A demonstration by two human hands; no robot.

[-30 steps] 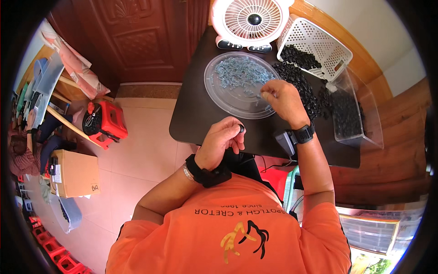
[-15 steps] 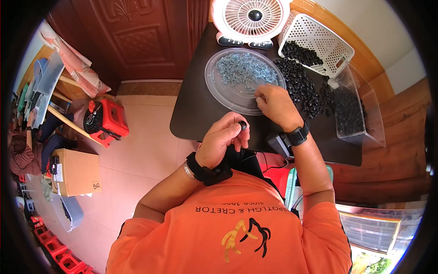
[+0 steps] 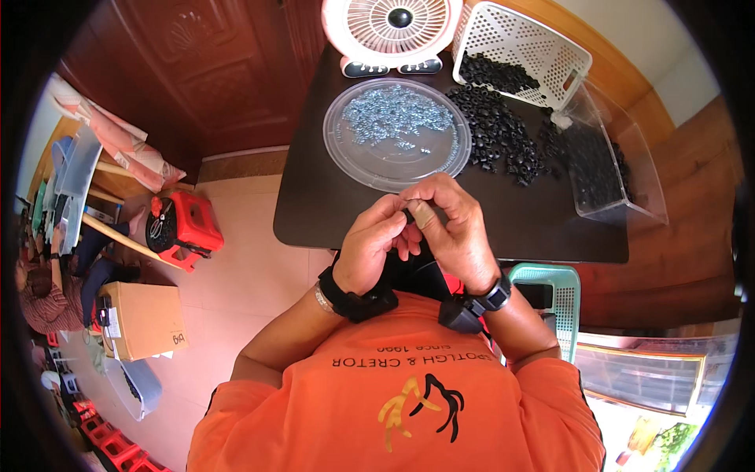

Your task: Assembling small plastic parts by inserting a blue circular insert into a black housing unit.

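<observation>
My left hand (image 3: 376,245) and my right hand (image 3: 451,228) meet just above the near edge of the dark table (image 3: 330,197). Between the fingertips of both hands sits a small black part (image 3: 410,214); what else is pinched there is hidden by the fingers. Beyond the hands lies a round clear tray (image 3: 370,169) with a heap of small silvery metal pieces (image 3: 397,114). To its right spreads a pile of small black rings (image 3: 499,134).
A pink desk fan (image 3: 397,31) stands at the table's far edge. A white perforated basket (image 3: 523,43) lies tipped, spilling black rings. A clear plastic bin (image 3: 609,169) holds more at the right. A red stool (image 3: 177,228) and cardboard box (image 3: 141,318) stand on the floor, left.
My right hand has come back from the clear tray toward me and joined my left hand over the table's near edge. The left hand stayed roughly in place.
</observation>
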